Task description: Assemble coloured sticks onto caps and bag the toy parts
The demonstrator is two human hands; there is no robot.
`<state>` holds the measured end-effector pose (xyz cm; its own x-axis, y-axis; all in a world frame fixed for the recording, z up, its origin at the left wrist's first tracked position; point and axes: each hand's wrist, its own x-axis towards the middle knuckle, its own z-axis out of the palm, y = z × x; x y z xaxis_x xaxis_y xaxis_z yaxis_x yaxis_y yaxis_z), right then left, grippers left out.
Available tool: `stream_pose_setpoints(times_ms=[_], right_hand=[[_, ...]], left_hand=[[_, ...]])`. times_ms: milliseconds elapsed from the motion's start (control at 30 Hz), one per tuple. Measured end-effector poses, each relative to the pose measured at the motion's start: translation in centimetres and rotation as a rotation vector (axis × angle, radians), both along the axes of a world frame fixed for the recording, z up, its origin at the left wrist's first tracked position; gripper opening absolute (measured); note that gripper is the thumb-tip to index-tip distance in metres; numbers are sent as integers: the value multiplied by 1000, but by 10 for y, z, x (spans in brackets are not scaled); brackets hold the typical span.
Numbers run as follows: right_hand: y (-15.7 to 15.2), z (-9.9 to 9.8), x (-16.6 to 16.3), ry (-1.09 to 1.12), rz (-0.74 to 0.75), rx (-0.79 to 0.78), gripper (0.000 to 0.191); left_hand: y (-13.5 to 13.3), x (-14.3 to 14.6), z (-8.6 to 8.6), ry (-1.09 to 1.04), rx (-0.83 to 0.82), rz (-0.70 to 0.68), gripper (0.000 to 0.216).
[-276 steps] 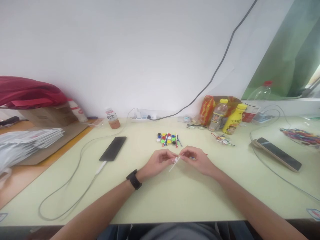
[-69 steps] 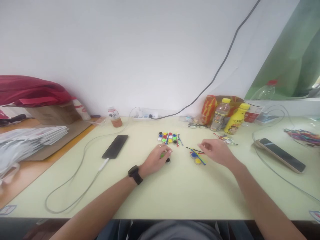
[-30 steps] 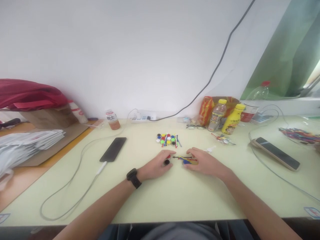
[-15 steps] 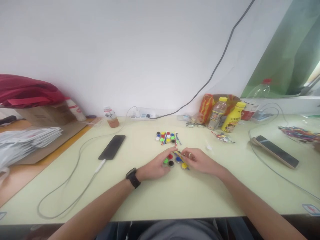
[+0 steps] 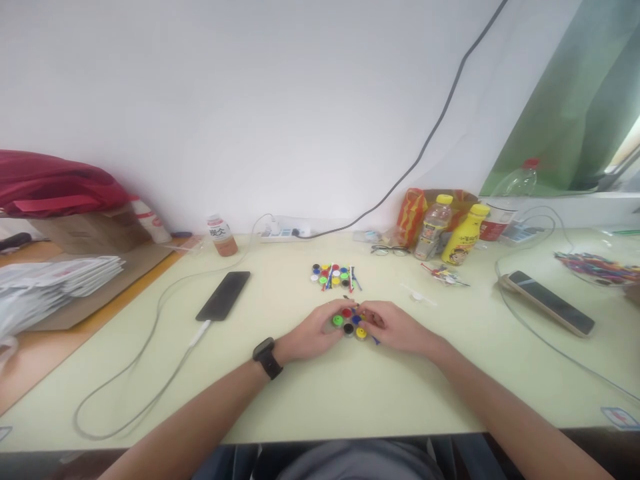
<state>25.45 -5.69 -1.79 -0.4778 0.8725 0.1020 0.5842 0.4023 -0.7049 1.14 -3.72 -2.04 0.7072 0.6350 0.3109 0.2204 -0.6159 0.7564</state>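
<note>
Several small round pots with coloured lids lie bunched between my hands; the green-lidded pot point(image 5: 338, 321), red-lidded pot point(image 5: 347, 313), black-lidded pot point(image 5: 349, 329), blue-lidded pot point(image 5: 355, 320) and yellow-lidded pot point(image 5: 361, 333) show. My left hand point(image 5: 317, 330) curves around their left side, thumb and fingers apart. On the right, my right hand point(image 5: 393, 325) is bent with its thumb and index finger apart, fingertips at the blue-lidded pot and a partly covered yellow piece. A thin blue stick end point(image 5: 376, 340) shows below the right hand.
Farther back lies another group of lidded pots point(image 5: 336, 274) with thin brushes point(image 5: 352, 280) across it. A phone point(image 5: 223, 296) on a charging cable lies left, another phone point(image 5: 550, 303) right. Bottles point(image 5: 434, 227), glasses point(image 5: 390, 251) and a power strip point(image 5: 283, 231) line the wall.
The pots between my hands have come closer together: the green, red and black ones shifted right, the yellow one left. The yellow stick at my right fingers is now mostly hidden.
</note>
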Motion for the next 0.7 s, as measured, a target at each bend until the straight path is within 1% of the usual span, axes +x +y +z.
stream_pose_setpoints(times_ms=[133, 200, 300, 433, 600, 700], right_hand=[[1, -4, 0, -11, -31, 34, 13], [2, -6, 0, -25, -35, 62, 10], [3, -7, 0, -42, -6, 102, 10], [4, -5, 0, -55, -11, 115, 11], [3, 0, 3, -68, -44, 92, 10], [2, 4, 7, -76, -56, 84, 4]], left_hand=[[-6, 3, 6, 49, 160, 56, 35], [-7, 4, 6, 72, 219, 42, 30], [-8, 7, 5, 105, 270, -8, 28], [-7, 7, 4, 131, 303, -49, 25], [-6, 6, 5, 129, 286, 2, 16], [-5, 6, 4, 144, 292, 38, 23]])
